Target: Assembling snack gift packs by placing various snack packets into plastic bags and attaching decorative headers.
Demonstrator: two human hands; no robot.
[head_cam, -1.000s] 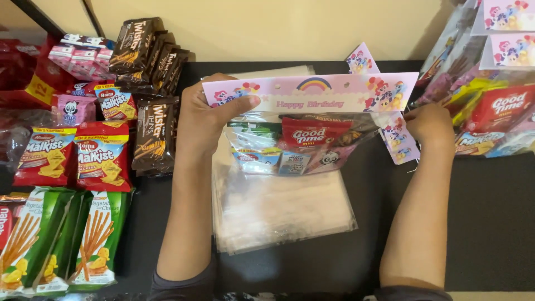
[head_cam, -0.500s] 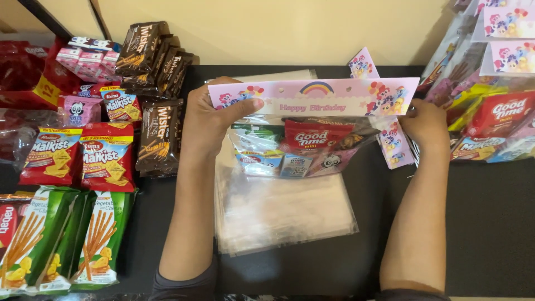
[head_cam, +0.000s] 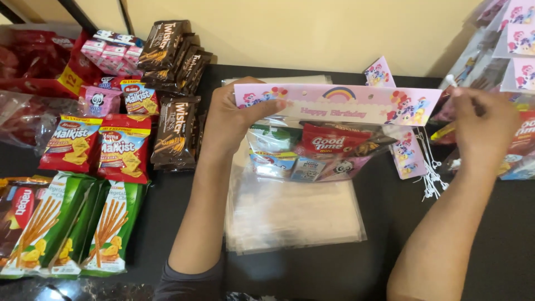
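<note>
A clear party bag [head_cam: 312, 153] filled with small snack packs hangs under a pink cartoon header card [head_cam: 345, 106]. My left hand [head_cam: 231, 120] pinches the card's left end, thumb on the front, and holds the bag up over the black table [head_cam: 479, 245]. My right hand [head_cam: 485, 128] is off the card, up at the right, fingers pinched on a small white tie [head_cam: 450, 81]. A bunch of white string ties [head_cam: 430, 167] lies under it, beside pink cartoon tags [head_cam: 409, 153].
A stack of empty clear bags [head_cam: 295, 214] lies flat under the held bag. Left of my arm lie brown wafer packs [head_cam: 175, 131], red cracker packs [head_cam: 95, 147] and green biscuit-stick packs [head_cam: 83, 223]. Filled party bags [head_cam: 515, 44] are piled at the far right.
My right hand let go of the card's right end and moved right and up, now pinching a white tie. The left hand still holds the bag. The view shifted slightly right.
</note>
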